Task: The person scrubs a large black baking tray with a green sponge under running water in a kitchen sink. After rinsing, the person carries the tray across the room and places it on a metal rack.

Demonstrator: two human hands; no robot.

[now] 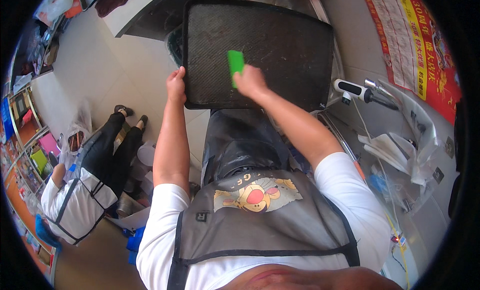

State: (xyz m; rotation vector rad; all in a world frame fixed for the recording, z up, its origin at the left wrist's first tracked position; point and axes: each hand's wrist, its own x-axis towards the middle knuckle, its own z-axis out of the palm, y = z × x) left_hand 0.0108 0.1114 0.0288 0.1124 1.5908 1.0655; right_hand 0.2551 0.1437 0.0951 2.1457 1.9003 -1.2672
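Note:
A large black mat (pixel 265 50) with a ribbed surface and a raised rim, much like a shallow tray, fills the upper middle. Its left edge, near the lower corner, is pinched in my left hand (pixel 176 86). My right hand (pixel 251 82) closes round the lower end of a bright green flat oblong tool (pixel 235 62) and holds it over the mat's middle. The tool is a little blurred, so I cannot make out its working edge or whether it touches the mat. Pale specks and smears dot the black surface.
Right of the mat, a white-and-black tap (pixel 352 90) juts out by the wall. Clear plastic sheeting (pixel 395 152) hangs below it, and a red and yellow poster (pixel 425 45) is above. On the left a person in a white top (pixel 82 205) stands by crowded shelves (pixel 37 155).

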